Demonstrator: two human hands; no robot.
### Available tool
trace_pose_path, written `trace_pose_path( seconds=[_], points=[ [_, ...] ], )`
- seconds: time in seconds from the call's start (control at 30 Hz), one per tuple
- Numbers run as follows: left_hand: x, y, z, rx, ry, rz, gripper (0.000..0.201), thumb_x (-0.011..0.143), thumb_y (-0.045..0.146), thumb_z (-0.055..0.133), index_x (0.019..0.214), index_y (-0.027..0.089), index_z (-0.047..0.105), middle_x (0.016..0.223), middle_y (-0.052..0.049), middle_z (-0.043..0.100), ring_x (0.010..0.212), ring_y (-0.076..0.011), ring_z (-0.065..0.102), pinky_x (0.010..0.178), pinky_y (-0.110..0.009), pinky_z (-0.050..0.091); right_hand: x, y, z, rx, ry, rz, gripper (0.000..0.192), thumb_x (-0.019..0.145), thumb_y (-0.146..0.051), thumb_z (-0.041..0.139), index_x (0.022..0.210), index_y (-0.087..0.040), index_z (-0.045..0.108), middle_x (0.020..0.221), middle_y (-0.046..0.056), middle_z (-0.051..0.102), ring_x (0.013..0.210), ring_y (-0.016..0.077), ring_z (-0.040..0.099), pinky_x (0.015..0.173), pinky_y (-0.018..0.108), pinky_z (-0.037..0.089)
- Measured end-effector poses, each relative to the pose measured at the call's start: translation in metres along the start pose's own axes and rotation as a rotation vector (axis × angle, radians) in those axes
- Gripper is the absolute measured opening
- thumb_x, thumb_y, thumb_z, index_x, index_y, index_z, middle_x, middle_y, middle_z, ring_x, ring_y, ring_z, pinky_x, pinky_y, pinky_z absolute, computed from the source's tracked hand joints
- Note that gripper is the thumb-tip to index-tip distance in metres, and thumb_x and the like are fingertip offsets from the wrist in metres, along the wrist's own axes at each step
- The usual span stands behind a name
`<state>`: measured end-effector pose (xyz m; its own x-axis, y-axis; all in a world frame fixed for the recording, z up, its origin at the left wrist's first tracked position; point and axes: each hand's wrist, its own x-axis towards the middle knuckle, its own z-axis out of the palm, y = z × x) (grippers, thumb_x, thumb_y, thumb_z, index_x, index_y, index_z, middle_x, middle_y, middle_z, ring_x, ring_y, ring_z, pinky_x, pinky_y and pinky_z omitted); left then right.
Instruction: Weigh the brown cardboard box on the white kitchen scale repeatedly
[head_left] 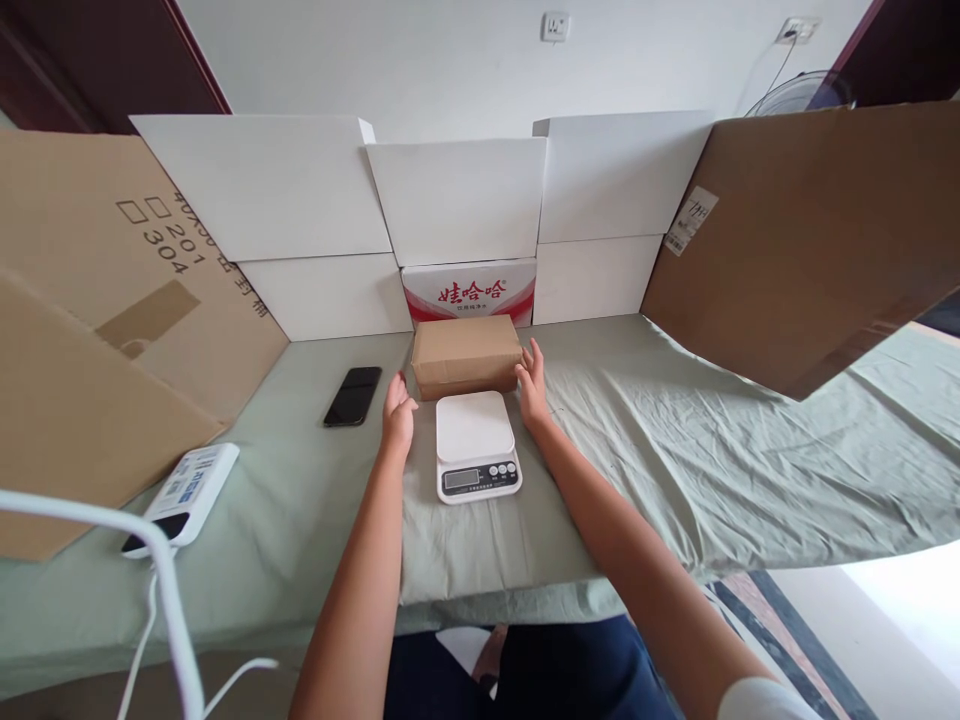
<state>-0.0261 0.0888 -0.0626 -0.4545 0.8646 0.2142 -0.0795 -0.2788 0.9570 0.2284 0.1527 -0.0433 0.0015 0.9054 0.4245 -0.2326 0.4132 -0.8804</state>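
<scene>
Cardboard box (467, 352), brown and oblong, behind smooth white scale (478, 445)

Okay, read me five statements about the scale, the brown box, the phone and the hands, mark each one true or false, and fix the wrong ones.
1. The small brown box stands behind the white scale. True.
2. The black phone lies to the left of the left hand. True.
3. The left hand is closed around the black phone. False: it is open, with a gap between it and the black phone.
4. The right hand is at the right side of the small brown box. True.
5. The black phone lies on the white scale. False: it lies on the green cloth.
</scene>
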Motion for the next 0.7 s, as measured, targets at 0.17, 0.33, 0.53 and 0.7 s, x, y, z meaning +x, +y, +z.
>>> trace_pose_path(
  seconds=[0.17,0.33,0.53,0.7],
  points=[
    [-0.001,-0.001,0.001,0.007,0.003,-0.007,0.090,0.060,0.010,0.055,0.149,0.025,0.050,0.162,-0.008,0.041,0.154,-0.0319,0.028,0.126,-0.048,0.023,-0.003,-0.002,-0.001,-0.066,-0.044,-0.016,0.073,0.093,-0.061,0.052,0.157,-0.033,0.028,0.166,0.005,0.035,0.155,0.0259,0.032,0.127,0.054,0.024],
    [-0.003,-0.002,0.007,0.006,0.008,-0.021,0.090,0.059,0.010,0.054,0.148,0.022,0.051,0.162,-0.010,0.042,0.153,-0.0319,0.029,0.125,-0.047,0.024,-0.002,-0.002,0.000,-0.043,-0.041,0.002,0.071,0.093,-0.058,0.052,0.155,-0.031,0.032,0.164,0.006,0.038,0.152,0.0263,0.037,0.126,0.054,0.027],
    [-0.003,0.001,0.010,0.000,0.003,-0.035,0.091,0.057,0.010,0.054,0.147,0.023,0.051,0.161,-0.009,0.043,0.154,-0.0308,0.029,0.125,-0.045,0.025,0.000,0.002,0.000,-0.038,-0.027,0.001,0.071,0.092,-0.058,0.052,0.155,-0.032,0.032,0.163,0.006,0.041,0.151,0.0263,0.038,0.125,0.054,0.029],
    [-0.004,0.001,0.012,-0.014,-0.009,-0.027,0.091,0.055,0.010,0.053,0.145,0.023,0.053,0.160,-0.009,0.045,0.153,-0.0308,0.030,0.125,-0.045,0.025,-0.002,-0.002,0.000,-0.037,-0.023,0.022,0.069,0.092,-0.056,0.052,0.154,-0.031,0.034,0.161,0.006,0.043,0.151,0.0267,0.038,0.125,0.054,0.028]
  ],
)
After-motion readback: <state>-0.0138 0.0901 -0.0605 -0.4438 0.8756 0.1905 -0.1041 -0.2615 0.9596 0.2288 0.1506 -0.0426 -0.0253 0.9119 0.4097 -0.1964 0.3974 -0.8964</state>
